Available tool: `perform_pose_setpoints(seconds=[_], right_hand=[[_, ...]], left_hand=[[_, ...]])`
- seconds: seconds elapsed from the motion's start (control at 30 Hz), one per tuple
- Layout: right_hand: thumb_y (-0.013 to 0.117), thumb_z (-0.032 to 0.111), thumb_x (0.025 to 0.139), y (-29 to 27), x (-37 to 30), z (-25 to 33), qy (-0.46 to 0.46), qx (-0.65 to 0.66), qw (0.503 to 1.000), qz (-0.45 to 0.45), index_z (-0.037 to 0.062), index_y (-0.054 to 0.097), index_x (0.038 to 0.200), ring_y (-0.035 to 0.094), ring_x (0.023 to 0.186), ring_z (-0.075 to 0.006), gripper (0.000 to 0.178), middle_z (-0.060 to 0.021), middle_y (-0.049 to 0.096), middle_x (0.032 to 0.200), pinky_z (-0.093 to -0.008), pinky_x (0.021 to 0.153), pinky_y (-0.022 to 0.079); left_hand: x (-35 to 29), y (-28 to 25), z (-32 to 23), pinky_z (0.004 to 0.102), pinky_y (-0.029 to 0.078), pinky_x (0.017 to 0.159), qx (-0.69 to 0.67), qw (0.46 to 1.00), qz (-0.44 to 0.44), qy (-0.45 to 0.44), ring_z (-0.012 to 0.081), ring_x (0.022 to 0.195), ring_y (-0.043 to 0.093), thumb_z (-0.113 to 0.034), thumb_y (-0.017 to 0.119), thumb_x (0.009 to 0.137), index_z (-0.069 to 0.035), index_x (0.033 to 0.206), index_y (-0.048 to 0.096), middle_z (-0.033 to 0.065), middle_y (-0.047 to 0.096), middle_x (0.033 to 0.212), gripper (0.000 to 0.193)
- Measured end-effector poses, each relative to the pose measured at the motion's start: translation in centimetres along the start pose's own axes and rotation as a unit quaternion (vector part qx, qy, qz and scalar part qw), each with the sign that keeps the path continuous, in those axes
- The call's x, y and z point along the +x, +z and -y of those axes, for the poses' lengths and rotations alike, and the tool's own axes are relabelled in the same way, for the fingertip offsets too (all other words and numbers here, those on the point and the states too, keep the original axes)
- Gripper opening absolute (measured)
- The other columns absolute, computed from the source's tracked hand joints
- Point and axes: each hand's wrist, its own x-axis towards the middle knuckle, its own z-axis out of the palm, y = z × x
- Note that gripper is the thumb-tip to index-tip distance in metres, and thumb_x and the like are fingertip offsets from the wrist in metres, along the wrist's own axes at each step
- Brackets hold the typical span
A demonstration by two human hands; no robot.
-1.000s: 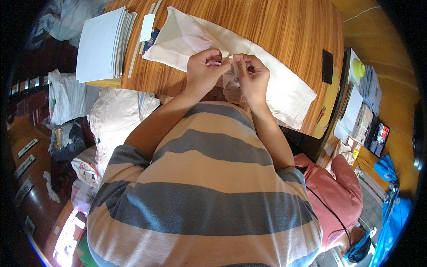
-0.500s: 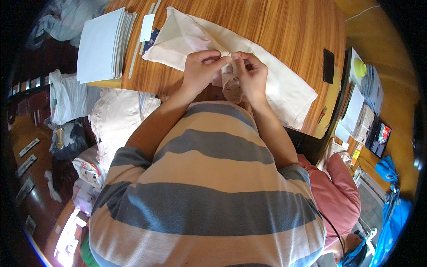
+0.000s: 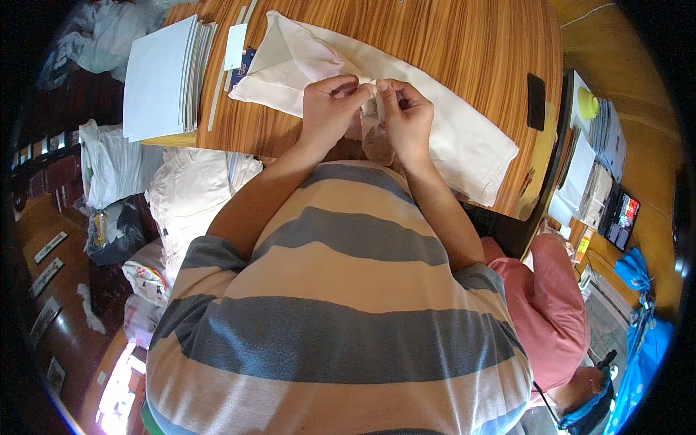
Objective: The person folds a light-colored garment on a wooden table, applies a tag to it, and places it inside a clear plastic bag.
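Observation:
A cream cloth bag (image 3: 464,138) lies spread across the wooden table (image 3: 435,36). My left hand (image 3: 330,109) and my right hand (image 3: 407,116) meet over its near edge, fingertips together. Both pinch a small bunched piece of the same cream cloth (image 3: 373,123) that hangs down between them toward my striped shirt. What lies under the fingers is hidden.
A stack of white sheets (image 3: 159,76) and a white card (image 3: 235,47) lie at the table's left end, a black phone (image 3: 536,101) at its right. White bags (image 3: 196,196) pile up on the floor at left. A person in pink (image 3: 551,304) sits at right by a cluttered shelf.
Both hands stay at the same spot on the cloth; the fingers have shifted only slightly while working the bunched piece.

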Motion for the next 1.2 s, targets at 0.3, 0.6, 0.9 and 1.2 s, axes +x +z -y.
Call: perform_pose_setpoints(seconds=[0.3,0.6,0.9,1.2], right_hand=[[0.072,0.015,0.105,0.2,-0.4,0.4,0.069,0.068,0.995,-0.018,-0.0036,0.076,0.105,0.059,0.075,-0.0041,0.019,0.0005,0.072,0.086,-0.0227,0.067,0.049],[0.074,0.015,0.104,0.1,-0.4,0.6,0.019,0.03,0.999,-0.016,-0.0018,0.076,0.101,0.057,0.072,-0.0033,0.018,0.002,0.069,0.081,-0.0217,0.064,0.047],[0.073,0.015,0.104,-0.5,0.5,-0.5,-0.027,-0.01,0.999,0.018,-0.004,0.076,0.103,0.059,0.073,-0.0052,0.019,-0.002,0.071,0.087,-0.0229,0.067,0.05],[0.074,0.013,0.103,-1.2,1.6,0.5,0.032,0.013,0.996,0.076,-0.0042,0.077,0.109,0.062,0.074,-0.0054,0.018,-0.004,0.075,0.089,-0.0212,0.067,0.05]], left_hand=[[0.3,-0.1,-0.2,0.0226,0.04,0.052,-0.052,0.998,0.012,-0.037,0.0052,0.06,0.054,-0.013,0.083,0.092,0.005,0.097,0.076,-0.0013,0.064,0.074,0.02],[0.3,0.5,-1.0,0.0221,0.041,0.052,-0.132,0.988,0.0,-0.084,0.0046,0.062,0.056,-0.012,0.083,0.09,0.005,0.094,0.078,-0.0003,0.067,0.074,0.019],[1.5,-0.4,0.5,0.0228,0.051,0.065,-0.256,0.949,0.062,-0.175,0.0106,0.074,0.065,-0.009,0.078,0.093,0.004,0.1,0.077,0.0055,0.072,0.09,0.015],[1.2,-0.4,-0.7,0.0264,0.058,0.07,-0.167,0.978,0.046,-0.114,0.0108,0.079,0.068,-0.014,0.079,0.095,0.005,0.103,0.076,0.0055,0.073,0.093,0.02]])
